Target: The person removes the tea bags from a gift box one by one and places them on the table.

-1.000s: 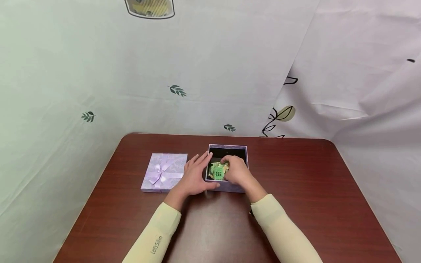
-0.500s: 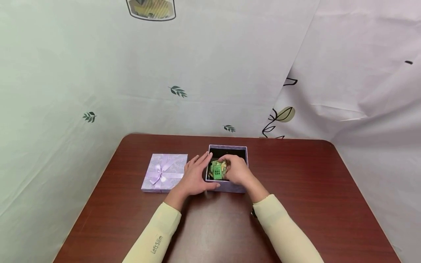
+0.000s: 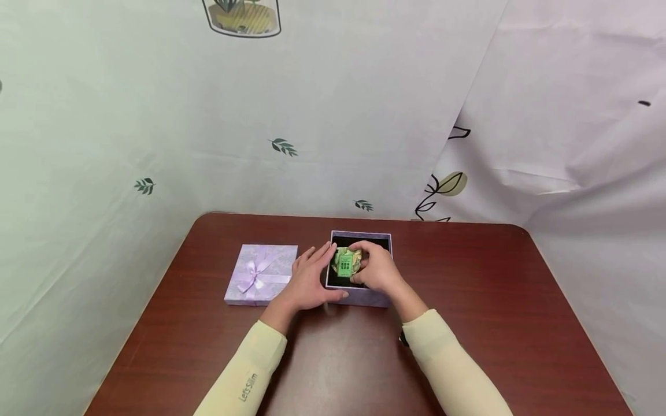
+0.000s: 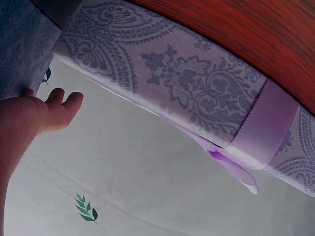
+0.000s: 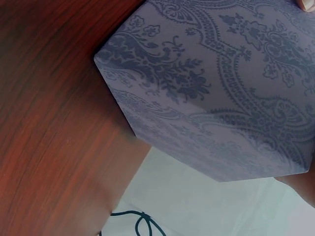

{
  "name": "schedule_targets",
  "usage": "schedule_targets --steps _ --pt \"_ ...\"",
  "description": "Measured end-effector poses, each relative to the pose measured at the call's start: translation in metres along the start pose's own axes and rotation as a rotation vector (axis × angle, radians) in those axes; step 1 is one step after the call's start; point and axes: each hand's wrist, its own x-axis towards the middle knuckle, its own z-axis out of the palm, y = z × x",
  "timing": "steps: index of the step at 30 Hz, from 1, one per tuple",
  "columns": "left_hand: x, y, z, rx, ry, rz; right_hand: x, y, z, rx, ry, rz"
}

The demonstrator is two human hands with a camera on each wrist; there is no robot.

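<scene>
My right hand (image 3: 378, 269) pinches a small green-and-gold packet (image 3: 346, 263) with dark print on a green label. The packet is at the opening of a purple patterned box (image 3: 359, 297) with a black inside; whether it touches the box cannot be told. Against the box's left side and front corner rests my left hand (image 3: 308, 281), its fingers extended and thumb along the front. In the left wrist view part of that hand (image 4: 24, 123) shows beside the box wall. The right wrist view shows the patterned outside of the box (image 5: 206, 88), hiding most of the right hand.
Left of the box lies its matching purple lid (image 3: 262, 271) with a ribbon bow (image 3: 252, 275). Both stand on a dark red wooden table (image 3: 484, 312). A pale cloth with leaf prints (image 3: 333, 104) hangs behind the table's far edge.
The right hand has lifted the packet a little from the bottom of the box, and more of the black inside shows below it. The left hand and lid have stayed in place.
</scene>
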Motion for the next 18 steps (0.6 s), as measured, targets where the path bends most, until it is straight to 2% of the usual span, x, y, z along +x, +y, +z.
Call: schedule_targets --steps 9,18 --pt "-0.0011 0.0004 0.0002 0.014 -0.005 0.004 -0.003 0.0045 -0.0017 0.04 0.058 -0.051" --pt "-0.0011 -0.0006 0.0007 0.024 0.01 0.016 -0.0074 0.0059 -0.0084 0.145 0.079 -0.074"
